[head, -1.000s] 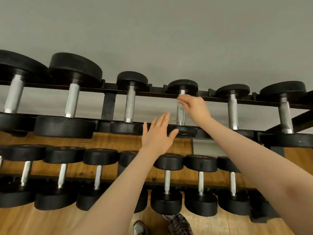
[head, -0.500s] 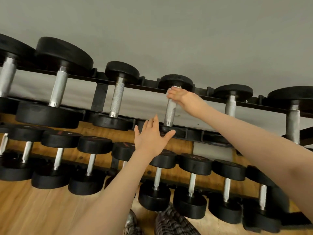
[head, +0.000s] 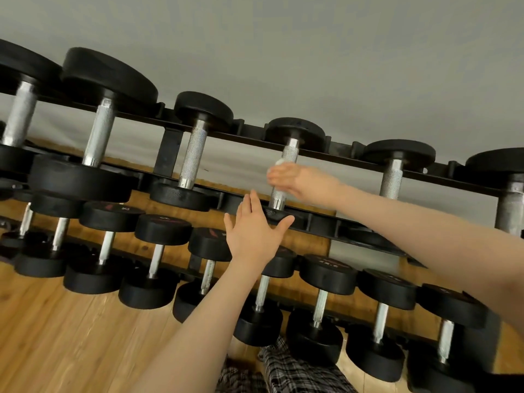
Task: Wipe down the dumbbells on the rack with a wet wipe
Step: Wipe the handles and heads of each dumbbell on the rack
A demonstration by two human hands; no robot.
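Since half a second ago our right hand (head: pixel 293 181) has slid down the handle (head: pixel 283 177) of the dumbbell (head: pixel 295 131), from up by the far head to about the middle of the grip. Fingers are curled round the knurled metal with the wet wipe (head: pixel 279 163) bunched inside; only a white scrap shows at the top of the fist. We read that as a wiping stroke in progress along this handle, upper part likely covered, lower part toward the near head still to do.

Our left hand (head: pixel 255 234) has stayed put, fingers straight and spread apart, palm pressed against the near head of the same dumbbell, just below the right hand; holds nothing, seems to be steadying it.

Dumbbell sits on the upper tier of the rack (head: pixel 354 154), black round heads, silver knurled handle, looks dry and matte, no visible smears. More dumbbells to either side of the right hand on that tier, and a second row on the lower tier beneath the left hand, over the wood floor (head: pixel 56 336). Most of the rack probably remains to be wiped.
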